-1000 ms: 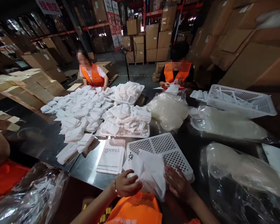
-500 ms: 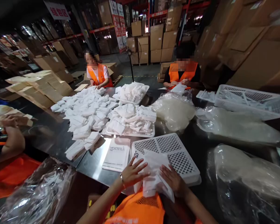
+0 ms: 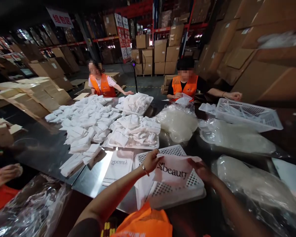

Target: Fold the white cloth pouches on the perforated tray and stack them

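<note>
I hold a white printed pouch (image 3: pixel 174 170) flat and upright over an overturned white perforated tray (image 3: pixel 177 194). My left hand (image 3: pixel 151 161) pinches its upper left corner. On the opposite side, my right hand (image 3: pixel 199 168) grips the right edge. Black lettering faces me. Another white pouch (image 3: pixel 118 167) lies flat on the metal table (image 3: pixel 93 177) just left of the tray. A second white piece (image 3: pixel 144 189) lies on the tray's left part under the held pouch.
Heaps of folded white pouches (image 3: pixel 86 121) and loaded trays (image 3: pixel 134 131) cover the middle of the table. Clear plastic bags (image 3: pixel 251 184) lie right. Two people in orange vests (image 3: pixel 103 85) sit across; another person's hand (image 3: pixel 7 172) shows at left. A white crate (image 3: pixel 249 113) stands far right.
Both hands lifted a pouch from the table's near edge and spread it open over the tray with its print facing me. The far workers reached outward.
</note>
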Demonstrator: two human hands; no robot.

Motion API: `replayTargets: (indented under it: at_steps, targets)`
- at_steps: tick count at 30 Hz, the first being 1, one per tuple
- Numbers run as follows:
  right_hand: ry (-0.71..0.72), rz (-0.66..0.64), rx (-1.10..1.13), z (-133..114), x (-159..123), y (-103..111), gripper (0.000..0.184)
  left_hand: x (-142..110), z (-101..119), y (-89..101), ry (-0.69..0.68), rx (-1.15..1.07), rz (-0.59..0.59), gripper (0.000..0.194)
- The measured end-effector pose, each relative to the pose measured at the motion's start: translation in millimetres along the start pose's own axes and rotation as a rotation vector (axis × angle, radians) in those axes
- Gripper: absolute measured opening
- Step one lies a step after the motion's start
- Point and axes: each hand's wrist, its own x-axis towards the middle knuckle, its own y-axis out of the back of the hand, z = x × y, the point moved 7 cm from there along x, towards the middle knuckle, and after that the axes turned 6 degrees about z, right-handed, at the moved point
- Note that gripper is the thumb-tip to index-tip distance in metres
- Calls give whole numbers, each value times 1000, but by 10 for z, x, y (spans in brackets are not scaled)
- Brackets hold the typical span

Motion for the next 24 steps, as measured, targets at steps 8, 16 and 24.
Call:
replayTargets:
  at_steps: [8, 16, 24]
  targets:
    - [31, -292, 32, 264, -107, -395, 54, -186, -320, -439, -286, 168, -428, 20]
    - [231, -279, -32, 600, -593, -562, 50, -567, -533, -601, -515, 397, -586, 35]
    - [-180, 175, 86, 715, -805, -308, 57, -745, -332, -449, -177, 183, -196, 27]
